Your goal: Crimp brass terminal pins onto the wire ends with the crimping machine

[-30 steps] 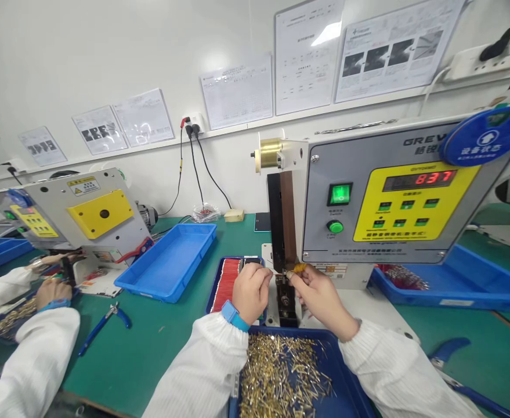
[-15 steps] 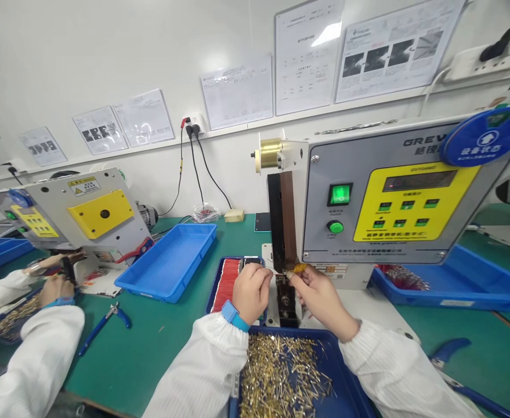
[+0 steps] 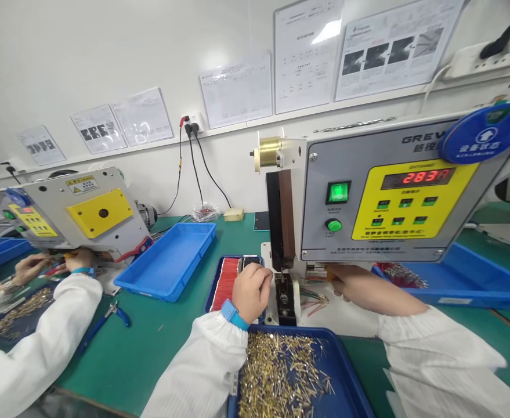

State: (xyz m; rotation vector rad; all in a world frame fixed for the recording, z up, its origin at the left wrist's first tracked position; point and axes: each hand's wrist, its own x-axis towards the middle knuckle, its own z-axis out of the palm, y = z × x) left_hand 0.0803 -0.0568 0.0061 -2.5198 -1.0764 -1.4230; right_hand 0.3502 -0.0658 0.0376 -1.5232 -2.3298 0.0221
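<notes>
My left hand (image 3: 252,293), with a blue band at its wrist, is closed in a pinch just left of the press head (image 3: 284,296) of a crimping machine (image 3: 319,215). What its fingertips hold is too small to make out. My right hand (image 3: 354,283) reaches under the machine's front panel, its fingers largely hidden there; something yellow-orange shows at a fingertip. Left of it, thin coloured wires (image 3: 315,296) lie on the machine's white base. Below the press head stands a dark blue tray (image 3: 346,371) with loose brass-coloured terminals (image 3: 281,371).
Behind my left hand is a tray of red wires (image 3: 225,284). A blue tray (image 3: 167,261) stands left, another blue tray (image 3: 463,278) right, with red wires in it. Blue-handled pliers (image 3: 118,313) lie left. A co-worker's hands (image 3: 78,261) are at a second machine (image 3: 102,209).
My right hand has left the press head and moved right, under the panel, uncovering the coloured wires. My left hand stays put. The display now shows red digits. The co-worker's hands have shifted.
</notes>
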